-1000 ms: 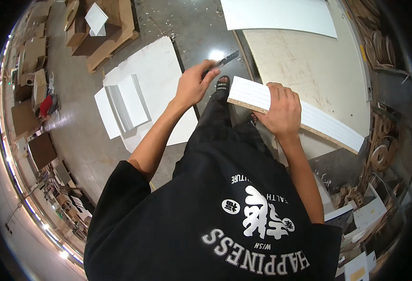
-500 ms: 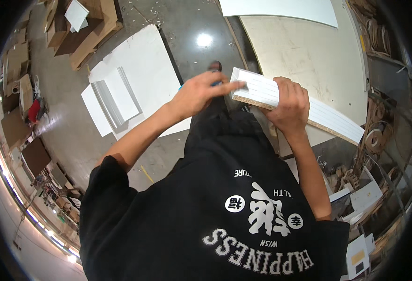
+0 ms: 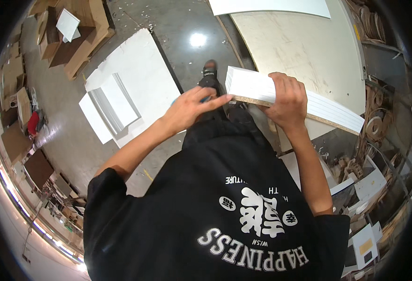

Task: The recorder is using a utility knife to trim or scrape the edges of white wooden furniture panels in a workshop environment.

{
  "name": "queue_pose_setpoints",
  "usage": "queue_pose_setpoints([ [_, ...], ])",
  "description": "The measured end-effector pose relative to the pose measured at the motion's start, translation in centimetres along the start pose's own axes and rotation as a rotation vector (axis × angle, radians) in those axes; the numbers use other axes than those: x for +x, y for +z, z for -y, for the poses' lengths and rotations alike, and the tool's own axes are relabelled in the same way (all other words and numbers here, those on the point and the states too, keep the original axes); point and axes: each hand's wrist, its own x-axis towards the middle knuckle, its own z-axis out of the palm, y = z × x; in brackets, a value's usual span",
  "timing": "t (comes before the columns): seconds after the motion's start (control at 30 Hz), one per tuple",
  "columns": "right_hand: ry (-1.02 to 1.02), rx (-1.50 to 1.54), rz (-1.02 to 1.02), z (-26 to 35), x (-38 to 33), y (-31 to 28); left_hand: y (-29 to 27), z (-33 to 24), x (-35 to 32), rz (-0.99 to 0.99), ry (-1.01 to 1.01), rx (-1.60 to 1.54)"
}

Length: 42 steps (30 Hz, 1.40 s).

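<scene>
A bundle of long white board strips (image 3: 250,84) slants from in front of me toward the right, with a raw brown chipboard edge along its near side. My right hand (image 3: 289,100) is closed around the bundle, fingers over the top. At the strips' left end is my left hand (image 3: 187,110), its index finger stretched to the near corner. The other left fingers curl round something blue; only small bits show, so I cannot make out its kind.
A pale work table (image 3: 304,56) stands ahead on the right, with a white panel (image 3: 271,5) at its far end. On the left, a white sheet (image 3: 135,61) carries grey-white strips (image 3: 110,110). Cartons (image 3: 82,51) stand far left; board scraps (image 3: 370,187) crowd the right.
My left hand has shifted slightly left and down, its index finger going from the top of the strips' end to the near corner. The right hand keeps its grip.
</scene>
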Motion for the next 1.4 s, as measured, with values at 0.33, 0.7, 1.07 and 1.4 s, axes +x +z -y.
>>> queue_pose_setpoints([
  [0.33, 0.034, 0.061, 0.093, -0.4, 0.8, -0.1, -0.8, 6.3, 7.6, -0.316, -0.269, -0.037],
  [0.7, 0.043, 0.146, -0.060, -0.8, 0.4, 0.4, 2.8, 10.6, 18.7, 0.037, -0.105, -0.648],
  [1.07, 0.055, 0.151, 0.128, -2.6, -1.6, -1.0, 5.2, 5.7, 8.2, -0.045, -0.045, -0.342],
  [1.4, 0.479, 0.035, -0.194, -30.6, -20.7, -12.3, 4.8, 2.8, 7.9, -0.093, -0.202, -0.318],
])
